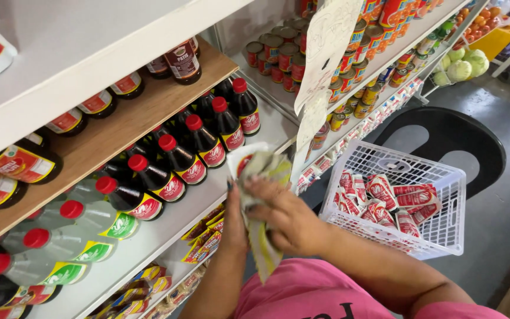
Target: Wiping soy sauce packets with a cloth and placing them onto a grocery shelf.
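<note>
- The right hand (287, 221) lies flat over a crumpled greenish-yellow cloth (265, 236), fingers spread and pressing it.
- The left hand (234, 221) is mostly hidden behind the cloth and a red-and-white sachet (242, 162); it seems to hold both from beneath, though its grip cannot be told for sure.
- Just left, dark sauce bottles with red caps (175, 156) stand in rows on the white shelf (166, 227).
- Right of the hands, a white plastic basket (444, 227) holds more red-and-white sachets (385, 201), resting on a black stool (473, 139).
</note>
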